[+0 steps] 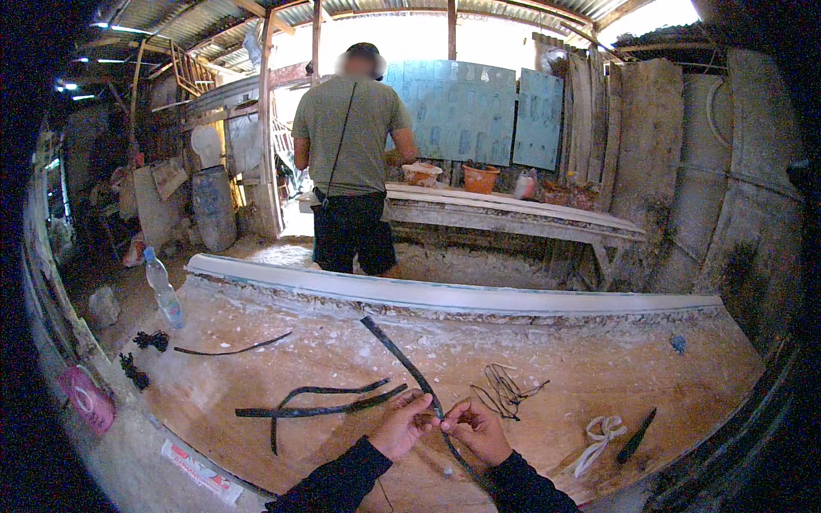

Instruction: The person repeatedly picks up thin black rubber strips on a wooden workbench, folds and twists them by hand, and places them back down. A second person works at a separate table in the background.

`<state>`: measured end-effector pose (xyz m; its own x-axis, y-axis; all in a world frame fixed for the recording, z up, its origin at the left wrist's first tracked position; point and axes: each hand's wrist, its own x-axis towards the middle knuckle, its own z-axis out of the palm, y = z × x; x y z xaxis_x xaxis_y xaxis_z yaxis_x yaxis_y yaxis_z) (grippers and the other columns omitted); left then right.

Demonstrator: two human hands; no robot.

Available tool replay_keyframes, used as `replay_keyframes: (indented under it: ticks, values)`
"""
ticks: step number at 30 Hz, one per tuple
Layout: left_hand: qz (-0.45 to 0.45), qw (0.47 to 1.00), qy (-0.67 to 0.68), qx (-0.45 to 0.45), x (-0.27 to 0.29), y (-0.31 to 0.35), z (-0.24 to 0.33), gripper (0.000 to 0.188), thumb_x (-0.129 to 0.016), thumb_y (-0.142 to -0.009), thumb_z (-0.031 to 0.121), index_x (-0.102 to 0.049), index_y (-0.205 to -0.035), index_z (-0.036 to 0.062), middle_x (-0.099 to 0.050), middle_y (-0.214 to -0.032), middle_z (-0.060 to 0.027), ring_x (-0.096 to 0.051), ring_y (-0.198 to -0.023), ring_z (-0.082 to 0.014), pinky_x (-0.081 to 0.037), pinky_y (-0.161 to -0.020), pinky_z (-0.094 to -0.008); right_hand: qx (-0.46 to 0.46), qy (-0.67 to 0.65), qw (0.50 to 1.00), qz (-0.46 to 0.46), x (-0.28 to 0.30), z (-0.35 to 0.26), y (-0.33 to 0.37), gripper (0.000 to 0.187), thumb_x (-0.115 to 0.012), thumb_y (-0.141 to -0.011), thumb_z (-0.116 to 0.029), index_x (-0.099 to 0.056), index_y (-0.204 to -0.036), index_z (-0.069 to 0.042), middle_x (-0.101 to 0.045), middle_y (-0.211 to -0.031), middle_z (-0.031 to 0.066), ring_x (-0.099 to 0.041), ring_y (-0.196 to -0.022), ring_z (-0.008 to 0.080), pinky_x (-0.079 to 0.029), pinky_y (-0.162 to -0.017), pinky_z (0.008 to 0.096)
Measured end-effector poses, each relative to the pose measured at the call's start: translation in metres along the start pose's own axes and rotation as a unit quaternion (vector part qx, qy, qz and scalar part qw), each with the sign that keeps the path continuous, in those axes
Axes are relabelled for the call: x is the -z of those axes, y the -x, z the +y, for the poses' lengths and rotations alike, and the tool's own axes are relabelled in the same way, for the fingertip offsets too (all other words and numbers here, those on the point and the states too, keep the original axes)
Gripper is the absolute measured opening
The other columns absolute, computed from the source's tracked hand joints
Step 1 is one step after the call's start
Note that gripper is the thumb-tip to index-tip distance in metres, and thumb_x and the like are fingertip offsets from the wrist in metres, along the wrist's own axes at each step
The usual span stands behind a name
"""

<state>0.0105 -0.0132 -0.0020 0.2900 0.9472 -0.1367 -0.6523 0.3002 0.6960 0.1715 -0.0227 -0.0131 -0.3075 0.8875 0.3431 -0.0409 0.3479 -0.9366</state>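
Note:
A long flat black strip (402,357) runs slantwise over the wooden tabletop, from its middle toward the near edge. My left hand (405,426) pinches it from the left at about mid-length. From the other side, the fingertips of my right hand (479,430) close on the same spot, touching or nearly touching the left ones. Left of my hands lie more black strips (321,411), crossing one another, and a thinner strip (233,351) farther off. A loose tangle of thin dark cord (508,391) rests just beyond my right hand.
On the tabletop's right lie a white looped band (601,443) and a dark pointed object (637,436). Black cord bundles (151,340) and a plastic bottle (162,286) are at left. A white raised ledge (445,285) borders the far side; beyond it a person (351,145) stands at a bench (513,208).

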Motion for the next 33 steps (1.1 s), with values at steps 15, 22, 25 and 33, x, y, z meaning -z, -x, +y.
replay_keyframes:
  ticks: [15,22,25,33]
  values:
    - [-0.051,0.996,-0.077,-0.016,0.015,-0.011,-0.005,0.009,-0.055,-0.081,0.013,-0.051,-0.087,0.0073,-0.055,-0.077,-0.0016,-0.057,-0.069,-0.0134,-0.046,-0.057,-0.0247,-0.031,-0.052,0.998,0.028,-0.002,0.023,-0.004,0.018,-0.058,-0.077,-0.005,-0.051,-0.094,-0.002,-0.059,-0.083,0.0053,-0.055,-0.076,0.0106,-0.044,-0.068,0.0237]
    - [-0.057,0.994,-0.084,-0.029,0.018,-0.014,-0.007,0.009,-0.055,-0.080,0.014,-0.051,-0.085,0.0074,-0.055,-0.078,-0.0013,-0.056,-0.070,-0.0123,-0.047,-0.058,-0.0244,-0.020,0.095,0.994,0.051,-0.003,0.004,-0.002,0.017,-0.060,-0.075,-0.007,-0.054,-0.091,-0.002,-0.058,-0.080,0.0031,-0.054,-0.074,0.0112,-0.043,-0.069,0.0245]
    - [-0.053,0.995,-0.079,-0.027,0.021,-0.016,-0.011,0.009,-0.055,-0.080,0.014,-0.051,-0.085,0.0073,-0.055,-0.078,-0.0019,-0.056,-0.071,-0.0123,-0.048,-0.058,-0.0244,0.018,0.125,0.990,0.069,-0.004,-0.001,-0.002,0.018,-0.062,-0.073,-0.007,-0.055,-0.089,-0.002,-0.057,-0.080,0.0039,-0.054,-0.075,0.0121,-0.043,-0.068,0.0251]
    - [-0.025,0.994,-0.102,-0.033,0.023,-0.020,-0.013,0.012,-0.055,-0.080,0.013,-0.051,-0.085,0.0040,-0.056,-0.080,-0.0047,-0.057,-0.072,-0.0146,-0.048,-0.061,-0.0237,0.119,0.282,0.944,0.121,0.000,0.007,-0.004,0.016,-0.064,-0.069,-0.008,-0.059,-0.084,-0.002,-0.058,-0.079,0.0078,-0.054,-0.070,0.0160,-0.043,-0.064,0.0267]
